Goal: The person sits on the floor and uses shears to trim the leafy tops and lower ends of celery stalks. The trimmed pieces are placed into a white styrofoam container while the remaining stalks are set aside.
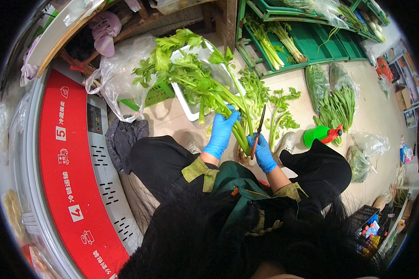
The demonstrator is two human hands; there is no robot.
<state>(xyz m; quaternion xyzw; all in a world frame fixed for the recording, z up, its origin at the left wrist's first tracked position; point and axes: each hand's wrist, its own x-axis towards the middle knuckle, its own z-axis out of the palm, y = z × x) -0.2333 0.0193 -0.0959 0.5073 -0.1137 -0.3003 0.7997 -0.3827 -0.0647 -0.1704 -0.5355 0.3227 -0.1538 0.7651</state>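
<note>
My left hand, in a blue glove, is closed around the stalks of a large leafy celery bunch that points up and to the left. My right hand, also blue-gloved, holds a knife or pair of scissors with a dark pointed blade and a reddish-brown handle; which one I cannot tell. It is beside the stalk ends, and a thin stalk touches its fingers. Under the bunch stands a white foam box with a plastic liner. More celery with roots lies on the floor between my feet, beside loose leafy stalks.
A green spray bottle with a red head stands to the right, near bagged greens. Green crates hold celery at the top. A clear plastic bag hangs over a green basket. A red-fronted cabinet borders the left.
</note>
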